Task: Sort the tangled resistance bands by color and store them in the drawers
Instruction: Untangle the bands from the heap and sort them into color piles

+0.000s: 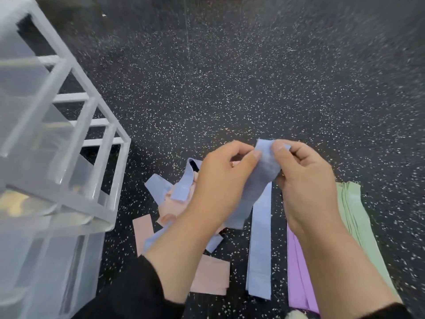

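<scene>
A blue resistance band (pixel 264 166) is held up above the floor. My left hand (pixel 220 178) and my right hand (pixel 305 178) both pinch its top end between thumb and fingers. Below my hands, a straightened blue band (pixel 259 249) lies flat on the floor. A tangle of blue and pink bands (pixel 170 203) lies under my left wrist. A separate pink band (pixel 211 277) rests near my left forearm. Purple bands (pixel 299 277) and green bands (pixel 354 215) lie in flat piles beneath my right forearm.
A white-framed drawer unit (pixel 76 125) with translucent plastic drawers stands at the left, its corner close to the tangle. The floor (pixel 253 77) is black rubber with white speckles.
</scene>
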Action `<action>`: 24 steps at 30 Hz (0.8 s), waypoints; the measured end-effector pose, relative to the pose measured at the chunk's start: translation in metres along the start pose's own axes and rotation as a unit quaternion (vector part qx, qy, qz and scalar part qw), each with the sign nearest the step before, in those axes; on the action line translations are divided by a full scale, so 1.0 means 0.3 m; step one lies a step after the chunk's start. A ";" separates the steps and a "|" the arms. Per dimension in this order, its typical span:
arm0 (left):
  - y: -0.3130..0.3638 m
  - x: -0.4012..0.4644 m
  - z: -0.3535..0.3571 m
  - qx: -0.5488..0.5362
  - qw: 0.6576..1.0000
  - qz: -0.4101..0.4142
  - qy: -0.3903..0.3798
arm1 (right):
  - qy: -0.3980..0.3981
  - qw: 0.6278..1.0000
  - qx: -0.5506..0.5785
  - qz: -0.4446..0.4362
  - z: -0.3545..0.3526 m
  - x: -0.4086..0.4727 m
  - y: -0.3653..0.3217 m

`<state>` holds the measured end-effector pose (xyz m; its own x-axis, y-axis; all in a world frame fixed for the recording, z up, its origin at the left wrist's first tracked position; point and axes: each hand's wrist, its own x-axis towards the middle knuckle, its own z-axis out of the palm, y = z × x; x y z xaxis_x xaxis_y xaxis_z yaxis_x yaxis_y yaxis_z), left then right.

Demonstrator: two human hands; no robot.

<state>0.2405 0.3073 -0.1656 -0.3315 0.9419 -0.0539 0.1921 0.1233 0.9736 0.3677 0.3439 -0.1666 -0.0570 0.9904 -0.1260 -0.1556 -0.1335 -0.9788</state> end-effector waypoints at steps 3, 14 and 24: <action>0.019 -0.020 0.004 -0.044 0.998 -0.037 0.003 | -0.038 0.999 -0.021 -0.011 -0.006 0.011 -0.009; 0.127 0.048 -0.031 -0.099 0.994 0.028 0.033 | -0.187 0.977 -0.096 -0.017 -0.023 0.058 -0.010; 0.252 0.197 -0.018 -0.090 0.994 0.069 0.009 | -0.274 0.931 -0.227 0.079 -0.105 0.079 0.007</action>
<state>0.2302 0.3707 -0.0941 -0.3302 0.9401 0.0844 0.0694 -0.0650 0.9955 0.3970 0.3682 -0.1768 -0.5573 0.7766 -0.2939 0.3233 -0.1230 -0.9383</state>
